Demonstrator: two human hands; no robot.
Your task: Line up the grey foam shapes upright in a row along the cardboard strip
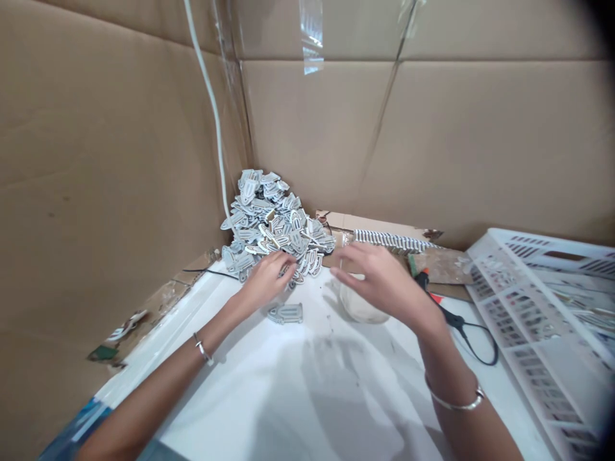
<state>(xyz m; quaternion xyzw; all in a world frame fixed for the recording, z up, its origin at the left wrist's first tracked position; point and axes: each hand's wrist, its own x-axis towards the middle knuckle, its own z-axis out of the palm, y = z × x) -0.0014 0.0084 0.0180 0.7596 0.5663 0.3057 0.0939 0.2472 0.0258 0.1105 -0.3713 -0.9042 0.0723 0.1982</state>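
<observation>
My left hand (267,279) reaches to the front edge of a heap of flat grey-and-white cut-out pieces (298,234). Its thumb and forefinger are apart, with pieces showing around the fingertips; whether they touch one is unclear. Just below that hand, a single pointed grey cut-out piece (286,313) lies flat on the white tabletop (230,390). Over a round cream-coloured object (362,304) hovers my right hand (377,275), thumb and fingers spread, nothing visible between them. This hand partly hides the round object.
Cardboard walls (432,141) enclose the back and left. A neat row of similar pieces (394,240) runs along the back. At right are a white slatted plastic basket (528,339) holding flat pieces and a black tool with a looped cord (454,320). A white cable (211,96) hangs at left.
</observation>
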